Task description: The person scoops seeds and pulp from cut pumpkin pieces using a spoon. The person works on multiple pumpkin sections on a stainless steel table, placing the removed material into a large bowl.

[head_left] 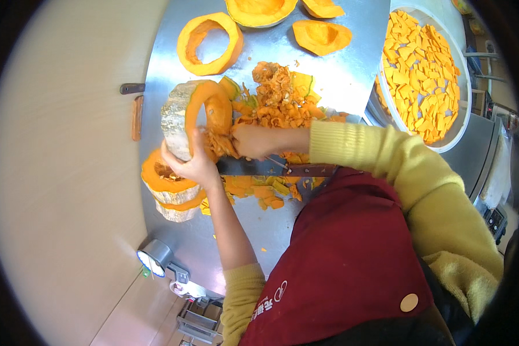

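My left hand (193, 164) grips the rim of a thick pumpkin ring (176, 118), which stands tilted on its edge with its hollow facing right. Stringy orange pulp (220, 144) hangs at the lower side of that hollow. My right hand (252, 142) is closed beside the pulp, and a thin, light rod shows just below it; what the fingers hold is hidden. Under both hands lies a large knife (311, 170) with a brown handle. A heap of scooped pulp and seeds (277, 98) sits just beyond my right hand.
Two stacked pumpkin pieces (170, 187) stand by my left wrist. Farther off lie another ring (184, 49) and cut pieces (323, 37). Peel scraps (265, 193) litter the metal table (346, 75). A white tub (464, 109) of pumpkin chunks is at right. Two handles (137, 118) jut at the left edge.
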Demonstrator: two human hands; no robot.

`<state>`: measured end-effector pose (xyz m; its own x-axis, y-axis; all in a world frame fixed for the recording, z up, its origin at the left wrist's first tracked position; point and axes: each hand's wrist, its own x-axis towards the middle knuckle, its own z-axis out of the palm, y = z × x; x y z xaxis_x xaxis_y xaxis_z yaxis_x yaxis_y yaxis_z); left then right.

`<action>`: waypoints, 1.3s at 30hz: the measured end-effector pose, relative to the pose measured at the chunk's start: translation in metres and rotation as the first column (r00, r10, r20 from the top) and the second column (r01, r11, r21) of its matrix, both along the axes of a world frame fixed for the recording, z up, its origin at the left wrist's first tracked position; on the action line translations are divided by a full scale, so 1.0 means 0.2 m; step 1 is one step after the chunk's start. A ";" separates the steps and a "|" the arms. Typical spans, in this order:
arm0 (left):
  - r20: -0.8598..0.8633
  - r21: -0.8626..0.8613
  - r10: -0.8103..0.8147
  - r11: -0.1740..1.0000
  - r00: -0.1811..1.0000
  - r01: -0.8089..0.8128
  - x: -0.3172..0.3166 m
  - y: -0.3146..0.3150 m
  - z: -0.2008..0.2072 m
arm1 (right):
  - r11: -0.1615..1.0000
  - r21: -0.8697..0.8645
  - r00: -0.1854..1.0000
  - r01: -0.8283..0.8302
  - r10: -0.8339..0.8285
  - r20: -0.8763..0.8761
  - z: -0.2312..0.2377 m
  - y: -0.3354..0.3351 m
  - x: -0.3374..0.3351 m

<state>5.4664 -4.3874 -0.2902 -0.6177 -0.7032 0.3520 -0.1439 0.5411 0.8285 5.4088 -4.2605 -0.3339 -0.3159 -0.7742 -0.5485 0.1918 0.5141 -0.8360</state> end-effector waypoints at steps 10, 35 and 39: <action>-0.014 0.011 -0.054 0.998 0.998 0.054 -0.03 0.05 -0.01 | 0.983 0.051 0.547 0.174 -0.054 -0.835 0.06 -0.01 -0.17; -0.096 -0.060 -0.053 0.997 0.994 0.047 -0.03 0.06 -0.08 | 0.995 0.081 0.715 0.058 0.015 -0.699 0.06 -0.02 -0.07; -0.145 -0.041 0.022 0.999 0.989 -0.028 -0.02 0.06 -0.11 | 0.995 0.076 0.976 0.063 -0.045 -0.213 -0.04 -0.06 -0.01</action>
